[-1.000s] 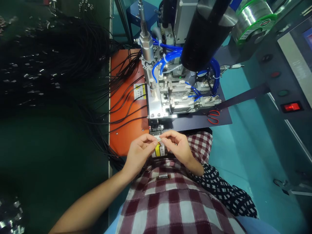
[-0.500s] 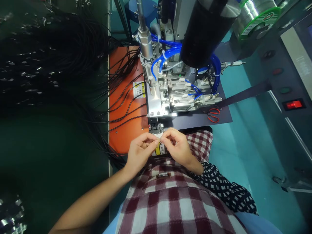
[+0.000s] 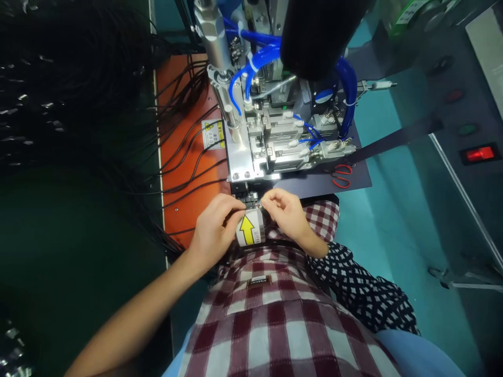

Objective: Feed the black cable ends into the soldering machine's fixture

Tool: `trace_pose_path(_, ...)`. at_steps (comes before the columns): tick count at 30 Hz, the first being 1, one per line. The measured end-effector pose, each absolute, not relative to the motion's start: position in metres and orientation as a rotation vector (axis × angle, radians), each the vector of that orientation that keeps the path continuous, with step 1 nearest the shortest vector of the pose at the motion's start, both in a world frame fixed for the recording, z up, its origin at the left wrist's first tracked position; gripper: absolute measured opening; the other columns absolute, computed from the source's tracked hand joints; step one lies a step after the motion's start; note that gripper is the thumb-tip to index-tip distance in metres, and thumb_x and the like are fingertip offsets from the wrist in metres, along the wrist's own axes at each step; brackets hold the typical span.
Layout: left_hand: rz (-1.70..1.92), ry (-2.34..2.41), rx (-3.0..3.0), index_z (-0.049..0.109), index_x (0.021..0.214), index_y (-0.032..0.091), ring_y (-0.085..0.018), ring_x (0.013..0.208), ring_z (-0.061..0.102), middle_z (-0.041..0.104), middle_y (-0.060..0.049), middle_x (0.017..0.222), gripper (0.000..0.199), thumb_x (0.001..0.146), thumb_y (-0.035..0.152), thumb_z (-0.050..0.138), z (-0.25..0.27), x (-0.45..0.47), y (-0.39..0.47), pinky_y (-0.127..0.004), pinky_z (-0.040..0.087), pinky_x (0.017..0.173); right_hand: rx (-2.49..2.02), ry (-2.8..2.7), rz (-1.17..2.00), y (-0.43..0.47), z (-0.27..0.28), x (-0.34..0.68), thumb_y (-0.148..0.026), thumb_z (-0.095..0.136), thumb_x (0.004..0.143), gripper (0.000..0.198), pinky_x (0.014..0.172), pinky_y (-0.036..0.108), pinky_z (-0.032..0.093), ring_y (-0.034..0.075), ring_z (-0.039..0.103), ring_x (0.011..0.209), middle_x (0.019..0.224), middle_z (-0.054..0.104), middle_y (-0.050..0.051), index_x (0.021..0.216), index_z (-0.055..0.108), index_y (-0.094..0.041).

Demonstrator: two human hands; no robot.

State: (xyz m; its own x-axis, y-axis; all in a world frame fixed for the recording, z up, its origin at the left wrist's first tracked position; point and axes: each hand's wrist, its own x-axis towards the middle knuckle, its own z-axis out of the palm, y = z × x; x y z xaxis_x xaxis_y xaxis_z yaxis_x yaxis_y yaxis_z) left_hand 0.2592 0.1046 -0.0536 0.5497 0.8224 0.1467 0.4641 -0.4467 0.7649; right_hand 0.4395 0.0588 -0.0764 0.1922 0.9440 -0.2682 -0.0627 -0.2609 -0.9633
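Both of my hands are at the near end of a metal machine (image 3: pixel 240 157), either side of its small dark front fixture (image 3: pixel 248 199). Thumb and fingers of my left hand (image 3: pixel 216 225) are pinched together at the fixture's left side; what they hold, if anything, is too small to make out. On the other side, my right hand (image 3: pixel 286 213) also pinches, its fingertips close to the fixture's right edge, with the contents hidden. Below the fingertips lies a white label with a yellow arrow (image 3: pixel 247 229).
Black cables (image 3: pixel 192 183) run across an orange plate (image 3: pixel 178 201) into the machine's left side. Red-handled cutters (image 3: pixel 341 176) lie on the dark plate at right. Blue air tubes (image 3: pixel 267 54) and a black cylinder (image 3: pixel 320 39) rise overhead. A red switch (image 3: pixel 479 153) glows at far right.
My hands were together over the arrow label; they have moved apart and forward to the fixture, uncovering the arrow. The camera view has shifted slightly.
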Motion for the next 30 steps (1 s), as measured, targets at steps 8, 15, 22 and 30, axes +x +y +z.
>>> trace_pose_path(8, 0.563, 1.026, 2.677, 0.068, 0.104, 0.017, -0.016, 0.076, 0.062, 0.064, -0.007, 0.09, 0.023, 0.093, 0.017, 0.047, -0.072, 0.251, 0.123, -0.025, 0.048, 0.063, -1.466, -0.839, 1.269, 0.075, -0.097, 0.438, -0.038, 0.065, 0.081, 0.024, 0.045, 0.023, 0.027, 0.008, 0.037, 0.048, 0.057, 0.048, -0.004, 0.073, 0.059, -0.016)
trace_pose_path(15, 0.605, 0.841, 2.689, 0.066, 0.111, 0.016, -0.016, 0.077, 0.062, 0.065, -0.007, 0.088, 0.032, 0.094, 0.01, 0.04, -0.069, 0.244, 0.129, -0.025, 0.05, 0.066, -1.485, -0.835, 1.271, 0.074, -0.098, 0.44, -0.044, 0.067, 0.08, 0.03, 0.045, 0.022, 0.029, 0.008, 0.039, 0.048, 0.057, 0.049, -0.004, 0.073, 0.059, -0.017)
trace_pose_path(22, 0.574, 0.777, 2.745, 0.066, 0.113, 0.014, -0.017, 0.076, 0.062, 0.067, -0.008, 0.086, 0.031, 0.095, 0.013, 0.041, -0.071, 0.243, 0.13, -0.027, 0.048, 0.063, -1.463, -0.843, 1.291, 0.075, -0.097, 0.44, -0.041, 0.066, 0.082, 0.027, 0.046, 0.023, 0.032, 0.009, 0.041, 0.049, 0.057, 0.049, -0.004, 0.073, 0.058, -0.017)
trace_pose_path(30, 0.53, 0.832, 2.773, 0.068, 0.111, 0.018, -0.017, 0.073, 0.058, 0.064, -0.007, 0.083, 0.034, 0.097, 0.016, 0.037, -0.076, 0.244, 0.13, -0.028, 0.045, 0.062, -1.516, -0.88, 1.255, 0.075, -0.101, 0.44, -0.041, 0.064, 0.083, 0.026, 0.047, 0.024, 0.03, 0.009, 0.039, 0.049, 0.056, 0.047, -0.004, 0.073, 0.058, -0.017)
